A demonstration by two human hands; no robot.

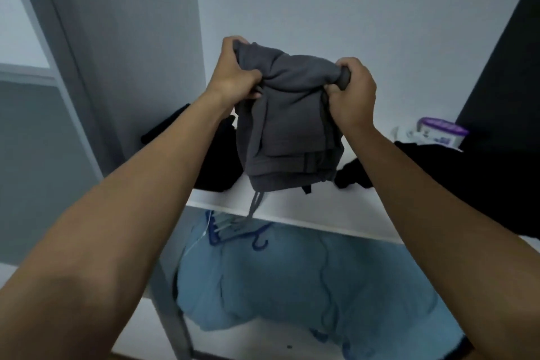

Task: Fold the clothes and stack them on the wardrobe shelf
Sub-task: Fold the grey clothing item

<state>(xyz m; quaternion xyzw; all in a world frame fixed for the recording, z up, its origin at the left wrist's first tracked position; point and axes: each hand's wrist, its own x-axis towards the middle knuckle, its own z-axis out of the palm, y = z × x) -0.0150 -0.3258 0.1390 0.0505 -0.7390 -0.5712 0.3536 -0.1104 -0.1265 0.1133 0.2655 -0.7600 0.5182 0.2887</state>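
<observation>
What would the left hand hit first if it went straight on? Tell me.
Probably the white back wall: the left hand, gripping the grey garment, points forward over the shelf, and nothing shows between. Depth is unclear.

1 wide-angle view only, worn at the head: it looks forward and down, close over the white flat wardrobe shelf (321, 215), the pale grey back wall (350, 9) far behind.

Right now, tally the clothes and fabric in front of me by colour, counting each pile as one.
Grey: 1, the grey garment gripped by the left hand and right hand.
Black: 2, the left black pile and right black pile on the shelf.
Light blue: 1, the light blue bundle below.
Total: 4.
</observation>
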